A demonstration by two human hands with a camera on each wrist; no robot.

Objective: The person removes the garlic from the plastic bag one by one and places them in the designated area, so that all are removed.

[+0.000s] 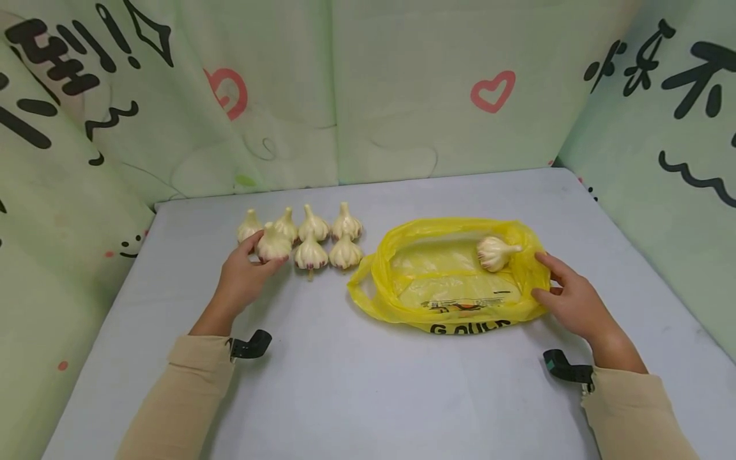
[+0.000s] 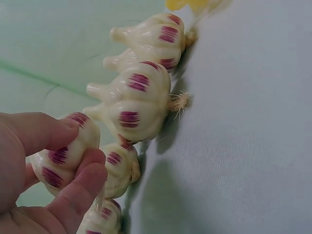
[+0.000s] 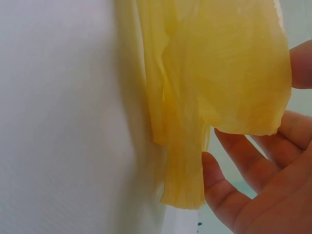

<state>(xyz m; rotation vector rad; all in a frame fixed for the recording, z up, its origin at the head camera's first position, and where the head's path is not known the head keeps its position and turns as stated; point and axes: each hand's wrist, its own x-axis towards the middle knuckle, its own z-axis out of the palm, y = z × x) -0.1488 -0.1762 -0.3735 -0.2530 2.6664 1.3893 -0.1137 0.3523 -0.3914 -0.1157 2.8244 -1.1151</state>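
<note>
In the head view my left hand (image 1: 244, 275) grips a garlic bulb (image 1: 273, 244) between thumb and fingers, at the left end of the garlic rows. Up close in the left wrist view, this held garlic bulb (image 2: 61, 158) is cream with purple streaks and overlaps others behind it. My right hand (image 1: 575, 303) touches the right side of a yellow plastic bag (image 1: 397, 306), its fingers fairly straight and spread against the plastic (image 3: 234, 73). The bag lies with its mouth wide, and a single garlic bulb (image 1: 493, 253) is inside near its right end.
Several more garlic bulbs stand in two short rows left of the bag, including a front garlic bulb (image 1: 345, 252) and a back garlic bulb (image 1: 347, 222). A white-covered table (image 1: 368, 396) carries everything. Patterned pale green curtains (image 1: 402, 96) hang behind and at both sides.
</note>
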